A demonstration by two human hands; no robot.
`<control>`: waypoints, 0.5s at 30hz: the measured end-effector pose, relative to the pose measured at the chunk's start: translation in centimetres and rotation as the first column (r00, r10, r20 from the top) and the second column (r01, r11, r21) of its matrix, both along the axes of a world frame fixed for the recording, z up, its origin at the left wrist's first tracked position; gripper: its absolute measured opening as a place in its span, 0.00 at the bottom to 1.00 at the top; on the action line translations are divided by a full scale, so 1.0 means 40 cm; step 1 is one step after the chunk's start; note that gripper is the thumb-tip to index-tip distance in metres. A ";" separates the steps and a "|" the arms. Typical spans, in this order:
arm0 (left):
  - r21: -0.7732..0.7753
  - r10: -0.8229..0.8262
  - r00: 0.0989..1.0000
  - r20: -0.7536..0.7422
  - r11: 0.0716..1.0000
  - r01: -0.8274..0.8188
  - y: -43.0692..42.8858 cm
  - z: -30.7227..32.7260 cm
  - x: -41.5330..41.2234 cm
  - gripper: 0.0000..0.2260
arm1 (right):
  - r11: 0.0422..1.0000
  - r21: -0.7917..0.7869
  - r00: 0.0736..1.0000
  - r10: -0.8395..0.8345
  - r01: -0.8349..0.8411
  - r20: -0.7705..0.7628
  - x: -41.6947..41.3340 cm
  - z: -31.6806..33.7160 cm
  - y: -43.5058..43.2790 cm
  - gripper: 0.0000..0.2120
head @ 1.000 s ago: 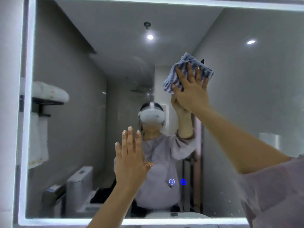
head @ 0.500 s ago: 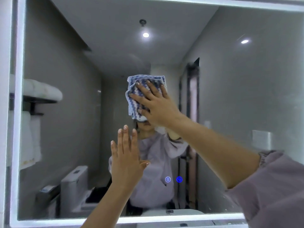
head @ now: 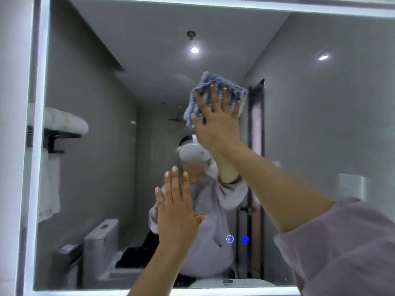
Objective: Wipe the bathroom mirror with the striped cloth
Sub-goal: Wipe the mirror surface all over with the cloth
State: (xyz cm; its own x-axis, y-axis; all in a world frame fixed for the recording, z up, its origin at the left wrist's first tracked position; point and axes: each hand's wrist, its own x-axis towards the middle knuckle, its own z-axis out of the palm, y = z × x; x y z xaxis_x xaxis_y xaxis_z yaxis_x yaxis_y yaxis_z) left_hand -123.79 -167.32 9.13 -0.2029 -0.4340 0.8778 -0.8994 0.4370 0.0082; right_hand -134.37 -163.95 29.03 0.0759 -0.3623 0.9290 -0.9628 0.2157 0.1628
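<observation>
Right hand [head: 215, 124], fingers spread, presses the striped cloth [head: 236, 94] on the mirror [head: 320, 124], hiding the cloth's middle; left hand [head: 177, 212], fingers straight together, sits lower left; glass contact unclear

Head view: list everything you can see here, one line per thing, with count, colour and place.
mirror: one, white lit frame, fills the view
cloth: one, blue and white striped, upper middle of the mirror
buttons: two, glowing blue, lower middle of the mirror
ceiling lights: two, white, reflected at top
towels: two, white, reflected at left
toilet: one, white, reflected lower left
headset: one, white, reflected at centre
sleeve: one, lilac, lower right
left hand: one, fingers straight, raised at the mirror, lower middle
right hand: one, pressing the cloth flat on the mirror
</observation>
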 end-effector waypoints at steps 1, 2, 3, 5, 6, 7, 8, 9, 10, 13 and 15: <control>-0.003 0.012 1.000 0.006 1.000 -0.012 -0.002 -0.001 0.000 0.55 | 1.000 0.024 0.996 0.008 -0.006 -0.085 0.032 -0.016 -0.014 0.28; -0.008 0.018 1.000 0.012 1.000 -0.018 -0.003 -0.001 0.002 0.54 | 0.999 0.046 0.986 0.036 -0.029 -0.164 0.064 -0.033 -0.029 0.27; -0.011 0.019 1.000 0.019 1.000 -0.019 -0.004 -0.001 0.003 0.54 | 0.996 0.072 0.970 0.070 -0.055 -0.232 0.094 -0.049 -0.043 0.27; -0.015 0.011 1.000 0.022 1.000 -0.010 -0.004 -0.001 0.005 0.53 | 0.989 0.142 0.945 0.095 -0.053 -0.312 0.132 -0.063 -0.062 0.26; -0.015 0.016 0.999 0.030 1.000 -0.015 -0.004 -0.001 0.006 0.53 | 0.986 0.165 0.940 0.085 -0.031 -0.331 0.134 -0.060 -0.068 0.26; -0.017 0.023 0.999 0.037 1.000 -0.022 -0.003 -0.001 0.007 0.53 | 0.984 0.176 0.935 0.080 -0.019 -0.347 0.129 -0.054 -0.068 0.26; -0.018 0.023 0.999 0.040 1.000 -0.023 -0.002 -0.001 0.007 0.53 | 0.984 0.176 0.929 0.077 -0.013 -0.363 0.119 -0.045 -0.064 0.26; -0.019 0.022 0.999 0.036 1.000 -0.021 -0.002 -0.002 0.007 0.53 | 0.985 0.173 0.923 0.073 -0.007 -0.378 0.106 -0.032 -0.057 0.26; -0.017 0.021 0.999 0.028 1.000 -0.021 0.000 -0.001 0.006 0.53 | 0.986 0.167 0.923 0.057 0.008 -0.380 0.088 -0.016 -0.050 0.26; -0.001 -0.003 1.000 0.007 1.000 0.003 0.004 0.002 0.005 0.55 | 0.995 0.095 0.971 -0.014 0.038 -0.240 0.008 0.059 -0.014 0.26; -0.005 -0.036 0.999 -0.007 0.999 0.036 0.002 0.003 0.004 0.55 | 0.999 0.037 0.997 -0.029 0.032 -0.072 -0.054 0.110 0.021 0.26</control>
State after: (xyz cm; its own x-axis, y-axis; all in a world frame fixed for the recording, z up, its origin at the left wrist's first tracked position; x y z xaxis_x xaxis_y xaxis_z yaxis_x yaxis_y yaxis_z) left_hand -123.63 -167.23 9.25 -0.2119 -0.4221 0.8814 -0.8831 0.4690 0.0123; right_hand -136.55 -163.11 33.42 0.1301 -0.4005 0.9070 -0.9415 0.2369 0.2396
